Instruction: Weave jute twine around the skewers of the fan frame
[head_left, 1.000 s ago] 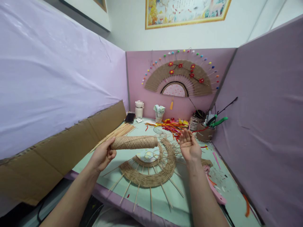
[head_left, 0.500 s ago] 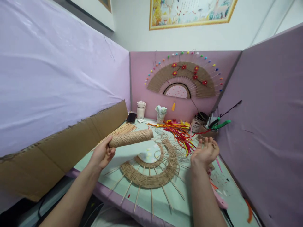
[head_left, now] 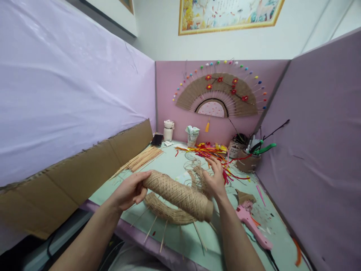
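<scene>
Twine spool (head_left: 176, 194), brown, fibrous, cylindrical, is gripped by the fingers of the left hand (head_left: 128, 192), seemingly for unwinding, with slack probably needed toward the loosely parted fingers of the right hand (head_left: 216, 181).

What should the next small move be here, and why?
Probably ease the twine spool a little to the left with the left hand. That hand grips one end, while the body of the spool blocks the view of part of the woven arc, and its other end sits close to the wrist of the right hand, whose thumb and fingers are apart.
</scene>
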